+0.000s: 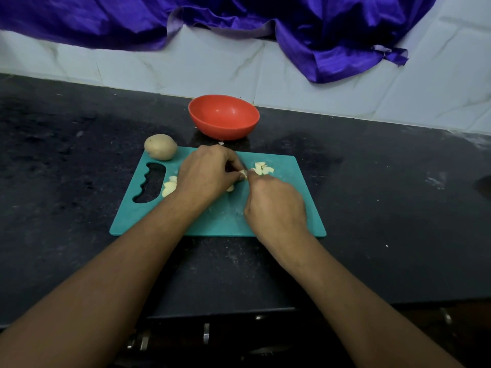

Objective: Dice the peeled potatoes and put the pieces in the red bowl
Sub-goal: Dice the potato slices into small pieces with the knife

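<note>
A whole tan oval potato [160, 146] sits at the far left corner of the teal plastic cutting board [292, 208], with pale slices [169, 187] beside the handle slot. The left hand [207, 171] pinches a small pale potato piece [243, 174]. The right hand [276, 205] curls close against it, and I cannot tell what it grips. Dicing looks midway. Next, the diced bits [263, 168] need gathering into the round red plastic bowl [223, 116] behind the board, which shows no pieces inside.

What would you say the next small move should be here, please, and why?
Probably make a cut through the potato piece that the left hand pinches, the right hand close beside it. Other cut pieces lie on the cutting board, and the red bowl holds none yet.
</note>
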